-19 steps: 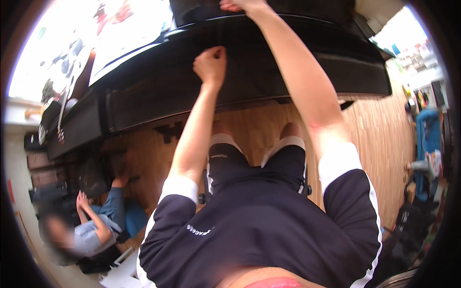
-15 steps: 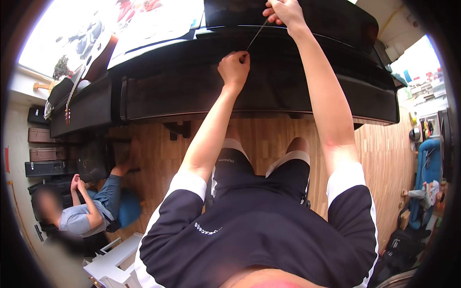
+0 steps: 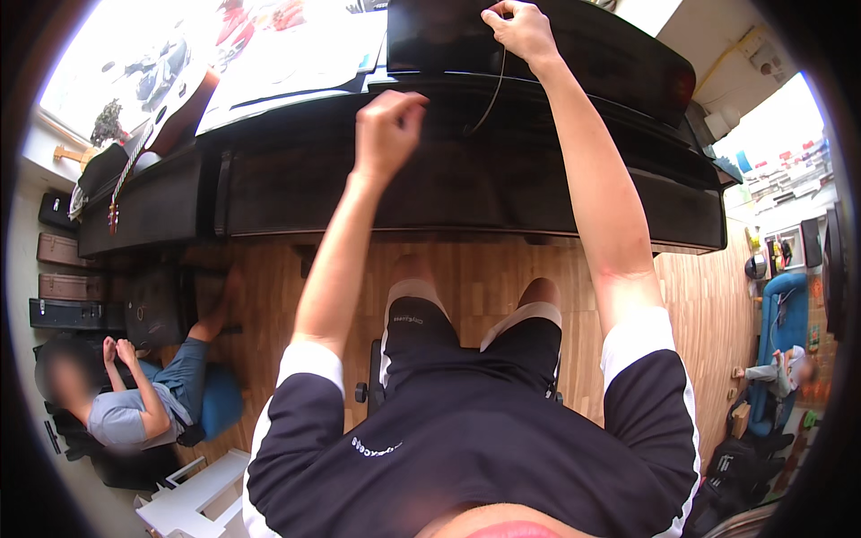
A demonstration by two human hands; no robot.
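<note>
Head view: your right hand (image 3: 520,31) pinches a thin wire (image 3: 491,99) above the black piano (image 3: 448,179), left hand (image 3: 386,134) fisted near its lower end, possibly gripping it; looks light, springy and slippery, so hold near the ends.

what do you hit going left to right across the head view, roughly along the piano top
guitar → papers → left hand → wire → right hand → piano right end
</note>
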